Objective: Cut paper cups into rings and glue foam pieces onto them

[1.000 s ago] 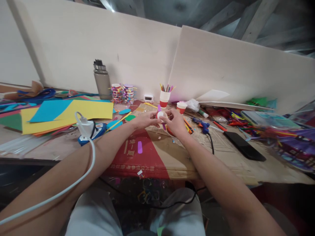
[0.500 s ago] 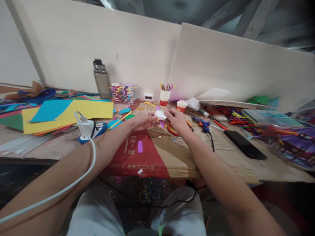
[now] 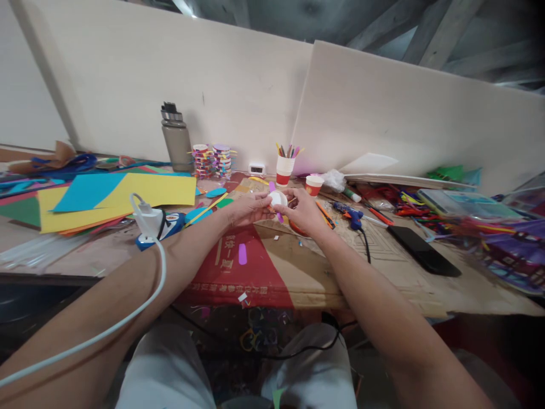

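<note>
Between my two hands is a small white paper cup (image 3: 278,199), its round white face turned up toward me. Purple paper strips (image 3: 272,186) stick out above and below it. The fingers of my left hand (image 3: 254,208) are closed on its left side. My right hand (image 3: 303,209) grips its right side with thumb and fingers. The far side of the cup is hidden. Scissors with orange-red handles (image 3: 298,227) lie partly under my right hand. A loose purple strip (image 3: 242,254) rests on the cardboard (image 3: 264,272) nearer to me.
Behind my hands stand a cup of pencils (image 3: 285,170), another paper cup (image 3: 314,184) and two decorated cup stacks (image 3: 222,162). A blue glue gun (image 3: 354,217) and a phone (image 3: 423,250) lie to the right. Coloured paper (image 3: 162,190) and a power strip (image 3: 170,224) are on the left.
The white cup has tilted so more of its round face shows. My right hand has shifted slightly, its fingers now further round the cup's edge. My left hand stays nearly in place.
</note>
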Available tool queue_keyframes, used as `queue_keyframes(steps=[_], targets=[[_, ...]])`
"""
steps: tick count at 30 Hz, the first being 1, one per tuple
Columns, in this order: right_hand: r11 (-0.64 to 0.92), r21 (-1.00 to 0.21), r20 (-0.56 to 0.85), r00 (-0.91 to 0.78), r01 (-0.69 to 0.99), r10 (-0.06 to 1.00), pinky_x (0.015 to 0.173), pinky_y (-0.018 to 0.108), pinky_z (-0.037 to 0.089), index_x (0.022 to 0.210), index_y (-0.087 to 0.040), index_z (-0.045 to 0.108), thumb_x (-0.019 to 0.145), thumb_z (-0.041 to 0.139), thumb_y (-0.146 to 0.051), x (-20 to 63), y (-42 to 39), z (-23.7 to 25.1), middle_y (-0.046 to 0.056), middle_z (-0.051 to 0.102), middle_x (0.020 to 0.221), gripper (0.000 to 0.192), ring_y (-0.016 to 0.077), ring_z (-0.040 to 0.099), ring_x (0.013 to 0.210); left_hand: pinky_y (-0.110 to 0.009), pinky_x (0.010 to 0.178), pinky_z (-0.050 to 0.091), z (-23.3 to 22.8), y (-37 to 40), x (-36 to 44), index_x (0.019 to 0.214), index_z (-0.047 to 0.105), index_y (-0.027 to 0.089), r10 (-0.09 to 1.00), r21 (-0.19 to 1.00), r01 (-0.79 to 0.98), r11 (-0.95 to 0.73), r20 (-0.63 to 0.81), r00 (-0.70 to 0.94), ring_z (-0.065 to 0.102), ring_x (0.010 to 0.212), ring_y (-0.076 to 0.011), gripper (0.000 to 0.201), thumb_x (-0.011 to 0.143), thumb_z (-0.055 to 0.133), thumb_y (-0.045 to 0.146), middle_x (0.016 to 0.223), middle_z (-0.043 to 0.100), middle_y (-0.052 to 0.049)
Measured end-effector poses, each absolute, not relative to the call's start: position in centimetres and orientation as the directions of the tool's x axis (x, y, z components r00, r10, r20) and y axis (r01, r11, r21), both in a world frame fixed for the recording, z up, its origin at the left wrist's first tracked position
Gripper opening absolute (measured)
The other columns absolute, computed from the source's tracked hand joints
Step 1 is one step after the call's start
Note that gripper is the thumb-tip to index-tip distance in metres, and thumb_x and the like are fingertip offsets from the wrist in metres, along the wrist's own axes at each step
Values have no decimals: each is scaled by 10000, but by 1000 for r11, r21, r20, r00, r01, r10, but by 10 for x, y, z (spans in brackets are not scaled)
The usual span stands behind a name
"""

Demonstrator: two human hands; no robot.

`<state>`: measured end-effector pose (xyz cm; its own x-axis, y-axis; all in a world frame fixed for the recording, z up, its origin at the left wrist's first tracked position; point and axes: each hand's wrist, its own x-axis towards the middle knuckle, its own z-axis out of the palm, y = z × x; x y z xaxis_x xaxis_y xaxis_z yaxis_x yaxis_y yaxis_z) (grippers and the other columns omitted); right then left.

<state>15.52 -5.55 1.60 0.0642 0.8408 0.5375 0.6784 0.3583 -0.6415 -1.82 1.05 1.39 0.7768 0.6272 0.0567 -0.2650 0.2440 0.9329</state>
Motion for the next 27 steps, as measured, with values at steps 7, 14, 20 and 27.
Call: queue_keyframes(steps=[7, 14, 20, 27], targets=[[386, -644, 572, 80, 661, 817, 748, 340, 502, 1023, -151, 670, 722, 750, -357, 152, -56, 15, 84, 625, 972, 374, 189, 588, 845, -248, 693, 527, 10, 13, -17, 1059, 674, 137, 645, 939, -272, 209, 77, 760, 634, 706, -113, 422, 698, 832, 289, 868, 688, -57], [399, -674, 588, 124, 621, 800, 696, 321, 487, 956, -157, 646, 713, 728, -405, 150, -59, 18, 66, 608, 939, 357, 160, 564, 753, -267, 680, 516, 10, 14, -18, 1009, 664, 151, 669, 930, -291, 223, 72, 740, 639, 698, -120, 425, 664, 856, 306, 808, 659, -14], [322, -696, 570, 222, 642, 791, 756, 335, 490, 979, -158, 642, 724, 709, -418, 151, -62, 21, 77, 632, 972, 371, 171, 576, 781, -241, 640, 481, 11, 20, -20, 980, 642, 158, 758, 924, -338, 180, 89, 646, 624, 671, -111, 358, 704, 822, 296, 791, 651, -6], [222, -534, 474, 72, 816, 878, 802, 352, 476, 950, -144, 657, 717, 729, -411, 147, -56, 6, 87, 653, 946, 362, 212, 590, 865, -234, 567, 465, 16, 23, -20, 935, 600, 148, 906, 906, -422, 40, 145, 399, 657, 655, -145, 187, 753, 639, 131, 789, 687, -34]])
